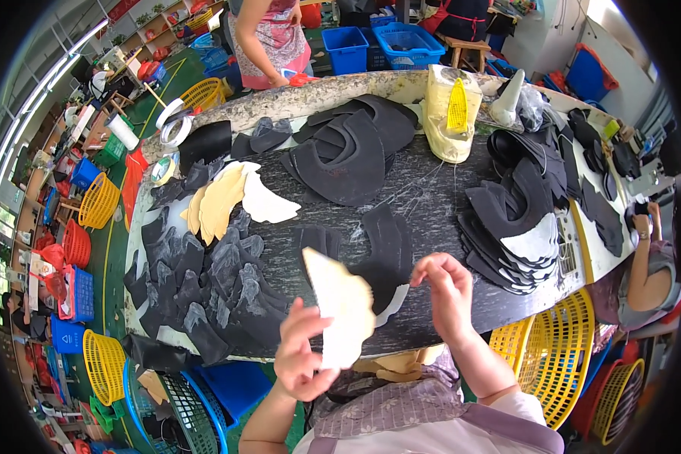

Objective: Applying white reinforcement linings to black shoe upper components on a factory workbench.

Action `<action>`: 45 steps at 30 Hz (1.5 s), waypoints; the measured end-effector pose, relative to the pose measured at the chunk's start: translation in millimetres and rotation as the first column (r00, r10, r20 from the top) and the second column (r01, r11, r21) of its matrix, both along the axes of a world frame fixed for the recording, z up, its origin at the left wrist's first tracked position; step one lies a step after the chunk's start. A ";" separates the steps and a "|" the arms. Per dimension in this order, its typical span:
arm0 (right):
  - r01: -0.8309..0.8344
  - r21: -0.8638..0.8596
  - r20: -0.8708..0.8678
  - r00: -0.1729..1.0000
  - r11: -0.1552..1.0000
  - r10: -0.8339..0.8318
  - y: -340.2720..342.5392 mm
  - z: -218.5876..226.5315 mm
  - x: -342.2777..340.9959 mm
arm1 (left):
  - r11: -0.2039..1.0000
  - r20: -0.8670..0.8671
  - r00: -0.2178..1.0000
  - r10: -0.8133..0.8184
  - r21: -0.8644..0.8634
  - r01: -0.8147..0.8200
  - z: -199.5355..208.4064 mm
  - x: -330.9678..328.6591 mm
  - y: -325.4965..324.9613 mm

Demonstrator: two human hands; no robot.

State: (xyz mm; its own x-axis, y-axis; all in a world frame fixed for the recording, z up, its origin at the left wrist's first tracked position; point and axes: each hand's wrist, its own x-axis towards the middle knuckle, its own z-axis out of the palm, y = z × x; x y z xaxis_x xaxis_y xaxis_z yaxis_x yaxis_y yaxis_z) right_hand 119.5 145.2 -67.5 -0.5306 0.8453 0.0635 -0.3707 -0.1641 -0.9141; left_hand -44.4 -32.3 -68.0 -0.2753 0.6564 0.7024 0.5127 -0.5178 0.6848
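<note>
My left hand [303,352] is closed on a thin cream-coloured piece with a scalloped edge [346,310], tilted up above the table's near edge. To its right is my right hand [449,299], thumb and fingertips pinched; whatever they hold, if anything, is too small to make out. Next to those fingertips lies a curved black piece [388,242] with a white tip, partly hidden behind the cream piece. Farther left, similar tan scalloped pieces [221,200] overlap beside a white one [271,201]. Small black pieces with greyish tips [204,284] make a loose pile at the left.
Large curved black pieces [348,163] are stacked at the far middle. More with white ends [511,219] stand at the right. A yellowish block [452,113] and a grey-white cone [508,98] stand at the back. Yellow baskets [556,356] sit below the table's right edge. Another person [268,38] stands beyond.
</note>
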 end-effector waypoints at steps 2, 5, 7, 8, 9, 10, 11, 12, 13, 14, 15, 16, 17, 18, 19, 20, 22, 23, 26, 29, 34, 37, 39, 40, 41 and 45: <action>-0.122 0.359 0.117 0.989 0.925 0.085 -10.4 14.9 9.8 | 0.995 0.031 0.999 0.036 -0.098 -0.033 -1.2 -5.1 0.1; -0.228 0.857 0.303 0.948 0.463 -0.093 -39.9 50.9 4.8 | 0.991 -0.108 0.992 0.067 -0.109 -0.079 6.8 3.8 10.1; -0.201 0.895 0.267 0.956 0.398 -0.120 -50.7 39.2 1.0 | 0.988 -0.180 0.981 0.071 -0.122 -0.094 10.2 12.4 9.7; -0.136 0.907 0.207 0.968 0.399 -0.140 -51.3 35.3 -1.1 | 0.988 -0.247 0.966 0.069 -0.119 -0.101 11.9 13.1 7.8; -0.135 0.907 0.207 0.968 0.398 -0.141 -46.9 33.6 -1.5 | 0.987 -0.313 0.947 0.065 -0.116 -0.106 13.0 13.2 6.4; -0.179 0.824 0.238 0.971 0.537 -0.040 -38.6 32.8 -0.3 | 0.992 -0.405 0.911 0.077 -0.058 -0.110 6.8 11.4 5.2; -0.231 0.717 0.250 0.966 0.657 0.068 -33.2 30.4 2.0 | 0.992 -0.406 0.910 0.078 -0.059 -0.111 5.2 9.6 2.1; -0.262 0.478 0.266 0.953 0.838 0.146 -28.4 19.0 3.5 | 0.999 -0.236 0.972 -0.003 -0.050 -0.009 4.6 7.5 -0.7; -0.242 0.114 0.149 0.963 0.963 0.225 -27.1 13.2 3.7 | 0.996 -0.060 0.994 -0.091 -0.022 0.090 3.2 6.0 -2.8; -0.219 0.083 0.087 0.973 0.972 0.212 -27.3 12.7 5.8 | 0.993 0.063 0.991 -0.120 0.000 0.120 -2.4 4.6 -2.8; -0.198 0.050 0.025 0.980 0.979 0.197 -26.9 12.4 8.0 | 0.980 0.202 0.959 -0.197 0.037 0.194 -7.0 3.6 -1.8; -0.081 0.037 -0.001 0.997 0.996 0.081 -20.6 7.8 7.3 | 0.945 0.353 0.878 -0.325 0.150 0.290 -9.2 4.4 -1.6; 0.045 0.017 -0.020 0.999 0.999 -0.045 -12.4 2.9 7.1 | 0.890 0.480 0.749 -0.456 0.274 0.365 -10.5 4.7 0.0; 0.136 -0.161 -0.017 0.990 0.978 -0.141 -0.8 11.7 6.6 | 0.818 0.466 0.676 -0.571 0.393 0.420 -11.3 0.3 2.6; 0.148 -0.093 -0.132 0.978 0.985 -0.160 11.6 9.6 7.9 | 0.830 0.690 0.463 -0.556 0.494 0.259 -2.9 9.2 -4.9; 0.070 -0.065 -0.124 0.989 0.995 -0.078 17.3 5.7 22.1 | 0.849 0.741 0.416 -0.527 0.476 0.229 7.4 3.5 -6.3; -0.202 0.165 0.040 0.979 0.965 0.198 5.8 -13.6 49.4 | 0.879 0.804 0.357 -0.475 0.414 0.237 17.9 -7.8 -0.9; -0.378 0.558 0.248 0.925 0.739 0.287 -2.4 -10.5 51.5 | 0.882 0.807 0.358 -0.470 0.408 0.237 19.9 -6.4 4.0; -0.675 0.645 0.602 0.738 0.359 0.304 -38.2 33.6 36.7 | 0.835 0.839 0.157 -0.521 0.463 0.296 18.9 -3.2 7.8; -0.560 0.590 0.472 0.823 0.582 0.315 -26.4 49.1 19.4 | 0.858 0.873 0.105 -0.476 0.435 0.271 11.4 0.8 2.8; -0.494 0.691 0.440 0.867 0.528 0.236 -19.0 26.0 -16.8 | 0.863 0.900 0.055 -0.432 0.395 0.314 17.9 9.6 7.6; -0.524 0.387 0.598 0.769 0.759 0.226 -4.0 19.5 -6.0 | 0.885 0.796 0.386 -0.466 0.419 0.204 23.5 -21.9 -14.9; -0.525 0.336 0.622 0.747 0.782 0.235 1.8 18.6 5.0 | 0.971 0.640 0.731 -0.237 0.183 0.154 39.8 -32.8 -26.5; -0.651 0.333 0.574 0.714 0.682 0.401 -2.4 22.6 11.8 | 0.985 0.465 0.869 -0.168 0.051 0.163 39.9 -33.2 -21.3; -0.756 0.343 0.520 0.647 0.557 0.558 -10.0 30.4 18.1 | 0.993 0.367 0.923 -0.115 0.023 0.115 36.5 -18.6 -14.7; -0.536 0.684 0.523 0.833 0.494 0.180 -43.8 32.7 18.5 | 0.739 0.155 0.866 -0.476 -0.463 0.489 33.8 -0.4 13.9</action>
State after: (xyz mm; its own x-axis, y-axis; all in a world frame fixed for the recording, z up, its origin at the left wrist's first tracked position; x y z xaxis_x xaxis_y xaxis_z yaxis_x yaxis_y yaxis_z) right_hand 138.0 101.4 -34.8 -0.9040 0.2677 0.3334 -0.0977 0.6298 -0.7706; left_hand -44.8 -18.4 -34.2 0.1576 0.9508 0.2669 0.2631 -0.3009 0.9167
